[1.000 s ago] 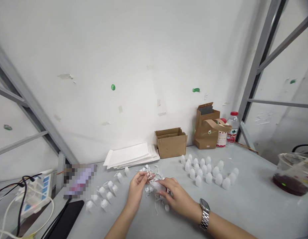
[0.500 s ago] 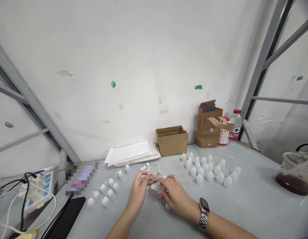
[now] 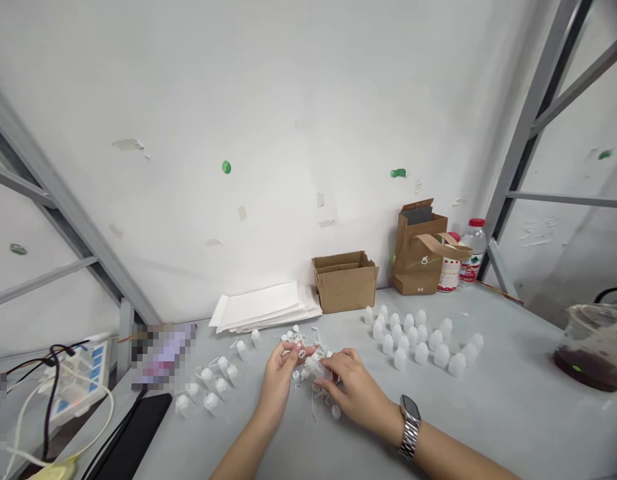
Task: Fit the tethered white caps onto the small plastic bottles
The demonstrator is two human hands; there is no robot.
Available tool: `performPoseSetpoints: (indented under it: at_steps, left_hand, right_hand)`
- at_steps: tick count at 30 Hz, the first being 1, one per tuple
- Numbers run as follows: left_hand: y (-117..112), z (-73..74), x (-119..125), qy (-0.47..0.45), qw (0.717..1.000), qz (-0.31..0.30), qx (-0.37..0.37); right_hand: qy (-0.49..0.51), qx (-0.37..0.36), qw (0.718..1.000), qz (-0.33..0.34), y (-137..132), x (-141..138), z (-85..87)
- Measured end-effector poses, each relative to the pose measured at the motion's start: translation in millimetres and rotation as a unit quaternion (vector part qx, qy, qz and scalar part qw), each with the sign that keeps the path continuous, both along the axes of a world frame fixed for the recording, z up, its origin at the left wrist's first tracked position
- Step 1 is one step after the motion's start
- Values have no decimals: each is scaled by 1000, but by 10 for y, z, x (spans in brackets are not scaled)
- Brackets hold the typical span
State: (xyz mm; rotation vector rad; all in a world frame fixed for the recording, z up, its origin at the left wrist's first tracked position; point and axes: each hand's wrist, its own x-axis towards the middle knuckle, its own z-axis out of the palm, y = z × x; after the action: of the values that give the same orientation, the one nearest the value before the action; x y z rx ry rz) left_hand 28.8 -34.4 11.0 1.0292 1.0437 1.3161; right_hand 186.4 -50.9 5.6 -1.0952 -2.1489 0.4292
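I work in a small packing workshop: grey metal rack struts [image 3: 528,127] cross the upper right, and my grey bench [image 3: 513,400] carries rows of white plastic caps [image 3: 423,340], stacked white envelopes [image 3: 263,308] and a cardboard box [image 3: 344,281] at centre.

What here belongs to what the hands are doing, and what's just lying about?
In use: left hand, white cap, right hand, small bottle, cap pile, bottle rows.
Lying about: cardboard box, paper bag, water bottle, envelopes, drink cup, power strip.

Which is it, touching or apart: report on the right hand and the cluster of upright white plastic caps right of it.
Apart. The head view shows bare grey table between the right hand and the cluster of upright white plastic caps.
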Motion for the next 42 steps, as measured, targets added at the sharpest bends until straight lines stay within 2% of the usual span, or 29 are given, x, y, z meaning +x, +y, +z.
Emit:
performPoseSetpoints:
  at_steps: [4, 8, 11, 13, 15, 19, 23, 25, 27, 29, 30, 31, 33, 35, 36, 37, 39, 42]
  left_hand:
    - [-51, -5, 53, -22, 999, -31, -8]
    - [-43, -20, 49, -7, 999, -47, 8]
    - [-38, -9, 36, 4, 998, -65, 14]
    - [-44, 9, 31, 3, 997, -77, 14]
    - [-54, 32, 26, -10, 996, -94, 2]
    - [-66, 61, 17, -78, 987, -137, -38]
    - [-67, 41, 26, -128, 980, -141, -55]
    - [-72, 30, 38, -137, 979, -137, -66]
    - [-78, 25, 50, -137, 979, -131, -75]
    - [-80, 25, 58, -130, 980, -129, -80]
    - [-79, 24, 61, -127, 980, -131, -81]
    - [-78, 23, 63, -126, 980, -132, -78]
    - [-76, 20, 69, -126, 981, -133, -66]
    - [-79, 18, 80, -119, 984, -126, -52]
    - [-82, 19, 87, -112, 985, -119, -47]
    - [-86, 22, 95, -105, 987, -112, -45]
    - [-94, 31, 105, -96, 989, -106, -45]
    - [-101, 49, 102, -88, 988, -120, -50]
  right_hand:
    - [3, 3, 1000, 6, -10, -16, 0]
    - [27, -11, 999, -16, -19, -27, -4]
    - [71, -51, 996, -32, -25, -36, 2]
    - [125, -111, 986, -19, -19, -44, 10]
    - [198, -201, 959, 32, 2, -52, 18]
    - [318, -368, 858, 167, 52, -64, 22]
    - [406, -439, 772, 214, 64, -71, 12]
    - [424, -462, 746, 226, 62, -76, -1]
    - [426, -474, 734, 236, 63, -84, -14]
    - [415, -466, 748, 226, 67, -94, -21]
    - [403, -452, 768, 211, 66, -98, -21]
    - [387, -426, 796, 186, 63, -101, -18]
    - [336, -340, 872, 108, 46, -104, -11]
    - [253, -214, 943, 12, 14, -100, -10]
    - [206, -148, 967, -28, -3, -98, -14]
    - [159, -89, 982, -55, -19, -94, -20]
    - [91, -3, 993, -74, -42, -89, -37]
    - [52, 56, 995, -69, -52, -82, -47]
